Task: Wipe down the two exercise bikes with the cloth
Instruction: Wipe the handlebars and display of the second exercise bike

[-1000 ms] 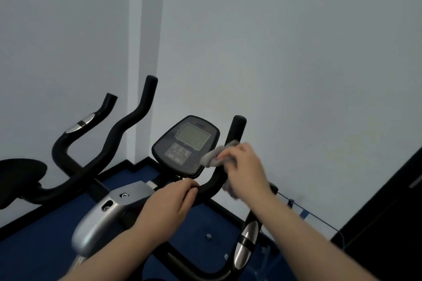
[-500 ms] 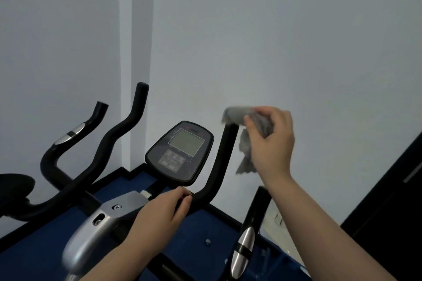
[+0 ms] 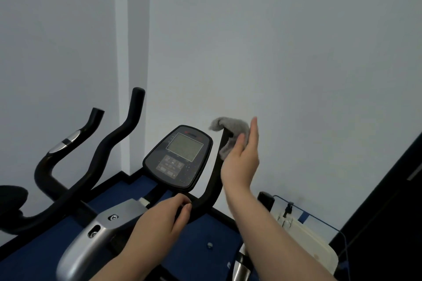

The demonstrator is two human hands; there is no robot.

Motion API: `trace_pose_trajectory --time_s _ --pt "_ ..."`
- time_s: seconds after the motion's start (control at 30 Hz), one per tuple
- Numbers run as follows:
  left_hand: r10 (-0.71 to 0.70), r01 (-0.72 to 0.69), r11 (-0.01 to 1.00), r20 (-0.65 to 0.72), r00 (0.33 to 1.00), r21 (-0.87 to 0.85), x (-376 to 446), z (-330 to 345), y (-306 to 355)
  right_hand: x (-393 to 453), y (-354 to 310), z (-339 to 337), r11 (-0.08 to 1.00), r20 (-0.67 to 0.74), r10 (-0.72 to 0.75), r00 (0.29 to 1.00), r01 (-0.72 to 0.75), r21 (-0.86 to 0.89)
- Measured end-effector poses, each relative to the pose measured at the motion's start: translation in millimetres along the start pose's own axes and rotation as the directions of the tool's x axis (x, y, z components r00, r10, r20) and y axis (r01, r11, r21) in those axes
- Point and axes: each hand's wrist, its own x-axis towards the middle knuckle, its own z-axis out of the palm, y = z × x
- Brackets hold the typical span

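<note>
Grey cloth [image 3: 230, 134] draped over handlebar tip [image 3: 225, 141] at frame centre, pressed by flat, wide-spread right hand [image 3: 242, 162] for wiping; bar base gripped by left hand [image 3: 164, 219], bike steadied.

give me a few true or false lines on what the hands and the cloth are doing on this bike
1. The grey cloth is draped over the tip of the right handlebar. True.
2. The right hand is clenched in a fist. False: its fingers are extended, pressing the cloth to the bar.
3. The left hand grips the bar below the console. True.
4. The cloth lies on the console screen. False: it is right of the console, on the bar.
</note>
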Motion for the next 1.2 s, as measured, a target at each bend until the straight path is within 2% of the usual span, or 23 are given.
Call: trace_pose_trajectory --time_s 0.1,0.2,0.33,0.4,0.43,0.47,0.5,0.53,0.57,0.6,0.63,0.73,0.77,0.9,1.03,1.07,1.17,1.2 --pt "-0.01 0.01 1.0 -0.005 1.0 0.013 -0.6 0.7 1.5 -1.6 -5.4 3.0 0.993 0.026 -0.077 0.997 0.079 -0.086" --pt "-0.005 0.005 1.0 -0.009 1.0 0.019 -0.1 0.6 1.9 -28.0 6.5 -3.8 0.987 -0.001 -0.058 0.998 0.057 -0.15" --pt "-0.021 0.02 1.0 0.004 1.0 0.015 -0.4 0.5 1.1 -18.7 7.4 -33.0 0.992 0.059 -0.037 0.998 0.044 -0.116" --pt "-0.024 0.025 1.0 -0.015 1.0 0.019 -0.6 -0.3 1.0 -14.5 -5.9 -41.7 0.967 0.07 -0.227 0.971 0.233 -0.101" --pt "-0.029 0.03 0.999 -0.023 0.999 0.02 -1.8 -0.1 0.7 -11.2 -9.6 -41.1 0.911 0.109 -0.364 0.925 0.378 -0.164" --pt "-0.034 0.035 0.999 -0.03 0.999 0.024 -3.4 -0.2 1.2 -5.1 -10.1 -38.8 0.804 0.23 -0.469 0.853 0.52 -0.289" --pt "-0.039 0.04 0.999 -0.039 0.998 0.033 -4.2 -1.3 2.5 2.4 -8.6 -36.2 0.616 0.437 -0.491 0.754 0.655 -0.438" --pt "-0.044 0.047 0.998 -0.059 0.997 0.04 -6.2 -2.3 3.7 7.4 -7.3 -34.7 0.405 0.638 -0.408 0.653 0.756 -0.514" --pt "-0.05 0.054 0.998 -0.088 0.995 0.041 -7.3 -3.2 4.4 11.8 -1.1 -34.8 0.292 0.749 -0.31 0.586 0.808 -0.512" --pt "-0.061 0.065 0.997 -0.12 0.991 0.032 -7.8 -5.0 4.8 11.8 6.4 -35.4 0.264 0.796 -0.263 0.546 0.834 -0.484" --pt "-0.078 0.082 0.996 -0.142 0.987 0.022 -9.1 -7.2 5.7 2.1 14.8 -37.1 0.286 0.814 -0.236 0.53 0.839 -0.463" --pt "-0.07 0.078 0.995 -0.132 0.989 0.057 -18.4 -11.0 1.4 -44.0 23.5 -39.8 0.576 0.771 -0.227 0.595 0.72 -0.386" --pt "-0.067 0.074 0.995 -0.104 0.992 0.067 -25.3 -11.9 -1.1 -48.2 20.5 -39.7 0.617 0.754 -0.247 0.609 0.699 -0.363" --pt "-0.151 0.15 0.988 0.044 0.988 0.034 -50.3 -17.4 -6.5 -24.2 11.5 -54.9 0.526 0.797 -0.262 0.544 0.773 -0.355" --pt "-0.279 0.273 0.959 -0.076 0.957 -0.072 -73.6 -17.1 2.8 -88.2 15.8 -48.6 0.731 0.661 -0.311 0.683 0.616 -0.293" --pt "-0.301 0.295 0.953 -0.106 0.948 -0.072 -80.3 -16.1 5.3 -96.3 14.6 -45.4 0.739 0.657 -0.335 0.676 0.621 -0.262" --pt "-0.318 0.323 0.946 -0.224 0.921 -0.012 -97.8 -15.0 7.2 -68.6 8.7 -47.0 0.665 0.777 -0.32 0.541 0.713 -0.222" --pt "-0.335 0.347 0.938 -0.257 0.906 0.002 -102.3 -15.1 7.6 -58.7 8.2 -50.1 0.641 0.79 -0.324 0.521 0.735 -0.222"
